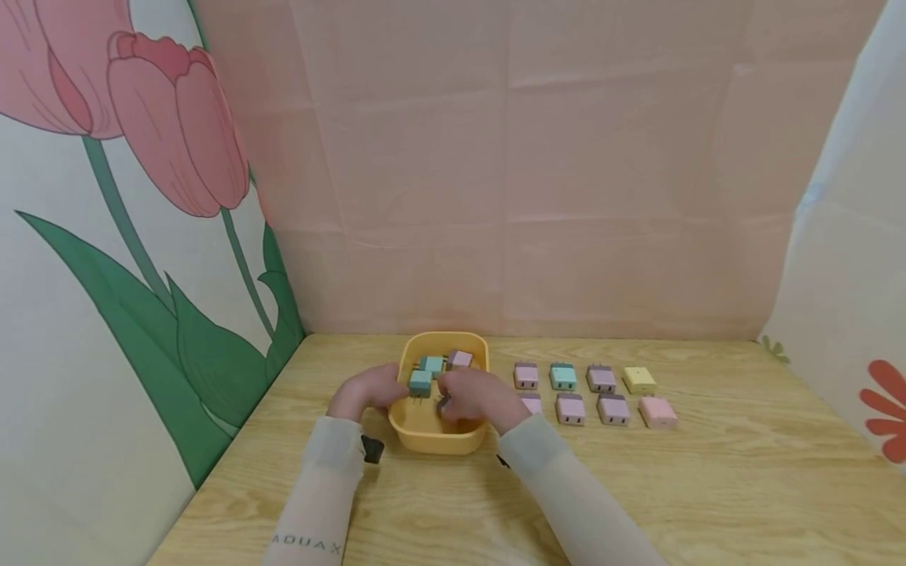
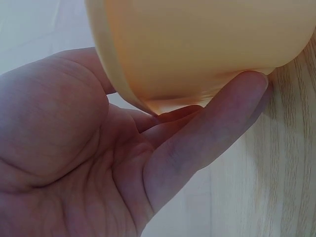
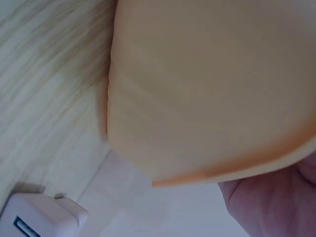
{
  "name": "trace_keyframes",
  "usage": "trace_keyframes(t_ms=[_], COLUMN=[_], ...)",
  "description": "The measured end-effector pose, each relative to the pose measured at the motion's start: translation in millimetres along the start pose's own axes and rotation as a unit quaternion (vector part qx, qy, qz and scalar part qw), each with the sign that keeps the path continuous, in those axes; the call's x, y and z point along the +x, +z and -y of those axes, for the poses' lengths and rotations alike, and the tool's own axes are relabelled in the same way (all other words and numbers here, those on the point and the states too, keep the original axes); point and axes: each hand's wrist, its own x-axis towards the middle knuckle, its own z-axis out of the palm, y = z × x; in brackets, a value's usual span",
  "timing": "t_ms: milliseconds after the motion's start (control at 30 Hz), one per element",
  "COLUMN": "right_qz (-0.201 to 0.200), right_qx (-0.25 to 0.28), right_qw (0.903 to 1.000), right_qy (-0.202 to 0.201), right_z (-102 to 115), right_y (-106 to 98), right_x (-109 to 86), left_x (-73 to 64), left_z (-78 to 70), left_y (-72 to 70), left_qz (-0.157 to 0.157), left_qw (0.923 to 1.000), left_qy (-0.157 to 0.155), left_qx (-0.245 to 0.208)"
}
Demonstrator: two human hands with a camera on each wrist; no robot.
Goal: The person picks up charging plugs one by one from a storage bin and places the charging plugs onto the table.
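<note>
A yellow plastic basin (image 1: 439,445) stands on the wooden table with a few USB wall chargers inside. Two green chargers, one (image 1: 420,384) nearer and one (image 1: 432,365) behind it, lie at its left, and a pink-purple charger (image 1: 461,359) at its back right. My left hand (image 1: 368,389) grips the basin's left side, its fingers (image 2: 212,123) against the outer wall (image 2: 197,44). Inside the basin, my right hand (image 1: 474,395) reaches over the right rim and pinches a small charger (image 1: 443,403); only a dark bit of it shows at the fingertips.
Two rows of chargers lie right of the basin. The back row has pink-purple (image 1: 526,376), green (image 1: 563,376) and yellow (image 1: 640,380) ones; the front row has pink-purple ones (image 1: 570,409) and a pink one (image 1: 658,413). A pink cloth (image 1: 538,196) hangs behind the table.
</note>
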Motion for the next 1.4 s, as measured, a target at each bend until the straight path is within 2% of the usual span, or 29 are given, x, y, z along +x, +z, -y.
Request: trace_keyframes(t_ms=[233, 567, 1400], right_qz=[-0.011, 0.023, 0.021], right_qx=[0.002, 0.001, -0.007], right_qw=[0.9999, 0.9964, 0.9977], right_qy=[-0.005, -0.082, -0.064], right_z=[-2, -1, -6], right_y=[1, -9, 1], right_x=[-0.4, -2.3, 2.7], left_x=[-0.8, -0.7, -2.4], left_z=[-0.3, -0.2, -1.2], left_y=[0.2, 0.1, 1.7], left_qz=[0.001, -0.004, -0.005], left_qw=[1.0, 1.0, 1.0], left_qy=[0.0, -0.006, -0.006], left_qx=[0.0, 0.004, 0.002])
